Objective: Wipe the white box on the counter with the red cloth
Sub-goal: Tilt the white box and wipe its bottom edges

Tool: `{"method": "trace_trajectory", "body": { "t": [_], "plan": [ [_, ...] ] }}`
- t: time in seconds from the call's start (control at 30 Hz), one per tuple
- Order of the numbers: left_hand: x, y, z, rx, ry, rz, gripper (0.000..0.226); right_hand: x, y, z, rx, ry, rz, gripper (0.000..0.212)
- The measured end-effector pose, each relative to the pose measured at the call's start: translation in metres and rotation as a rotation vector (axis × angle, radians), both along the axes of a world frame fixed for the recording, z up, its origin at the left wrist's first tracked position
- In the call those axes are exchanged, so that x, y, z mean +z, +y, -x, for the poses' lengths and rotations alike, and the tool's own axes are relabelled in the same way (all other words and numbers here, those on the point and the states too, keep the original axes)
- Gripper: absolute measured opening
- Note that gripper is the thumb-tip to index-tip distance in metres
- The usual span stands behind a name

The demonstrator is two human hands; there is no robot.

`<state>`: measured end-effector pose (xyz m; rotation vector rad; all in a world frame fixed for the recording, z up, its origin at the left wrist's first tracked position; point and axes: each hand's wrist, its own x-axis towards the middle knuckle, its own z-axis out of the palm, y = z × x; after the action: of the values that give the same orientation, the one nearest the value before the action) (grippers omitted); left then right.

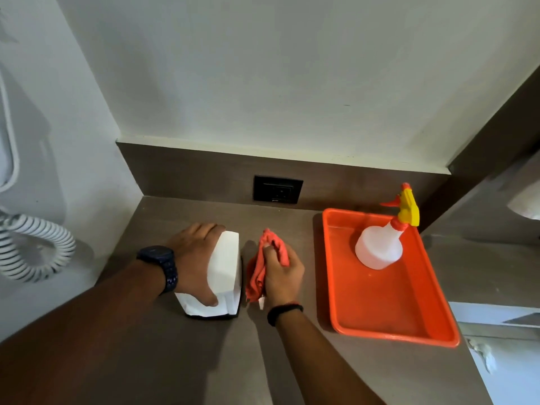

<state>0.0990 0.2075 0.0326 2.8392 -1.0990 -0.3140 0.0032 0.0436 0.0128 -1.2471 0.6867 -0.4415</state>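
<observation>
The white box [225,267] stands on the brown counter [163,361], left of centre. My left hand [194,258] grips it from the left side, fingers over its far end and thumb across its near part. A dark watch sits on that wrist. My right hand [282,276] is closed around the bunched red cloth [257,273], which hangs against the box's right side. Whether the cloth touches the box is hard to tell.
An orange tray [391,323] lies to the right with a white spray bottle [380,244] standing in its far end. A black wall socket [277,189] sits in the backsplash. A white coiled cord [35,247] hangs at the left wall.
</observation>
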Motion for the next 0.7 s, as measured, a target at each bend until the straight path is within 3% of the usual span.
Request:
{"method": "trace_trajectory", "body": {
  "t": [0.13, 0.2, 0.27, 0.37, 0.6, 0.7],
  "plan": [
    [-0.001, -0.002, 0.000, 0.002, 0.002, -0.009, 0.135, -0.006, 0.033, -0.014, 0.229, 0.025, -0.005, 0.018],
    [0.000, -0.002, 0.001, -0.004, -0.018, -0.025, 0.136, -0.016, 0.044, -0.011, 0.242, 0.068, -0.009, 0.015],
    [0.000, -0.001, 0.002, -0.020, -0.037, -0.055, 0.140, -0.026, 0.050, -0.001, 0.241, 0.121, 0.040, 0.035],
    [0.000, 0.000, 0.002, -0.045, -0.042, -0.080, 0.143, -0.042, 0.063, 0.024, 0.222, 0.047, 0.138, 0.063],
    [0.011, -0.003, 0.003, -0.092, 0.008, -0.068, 0.135, -0.030, 0.054, 0.005, 0.247, -0.054, 0.398, 0.034],
    [0.015, -0.006, 0.006, -0.076, -0.003, -0.064, 0.133, -0.034, 0.047, -0.006, 0.273, 0.007, 0.307, 0.032]
  ]
}}
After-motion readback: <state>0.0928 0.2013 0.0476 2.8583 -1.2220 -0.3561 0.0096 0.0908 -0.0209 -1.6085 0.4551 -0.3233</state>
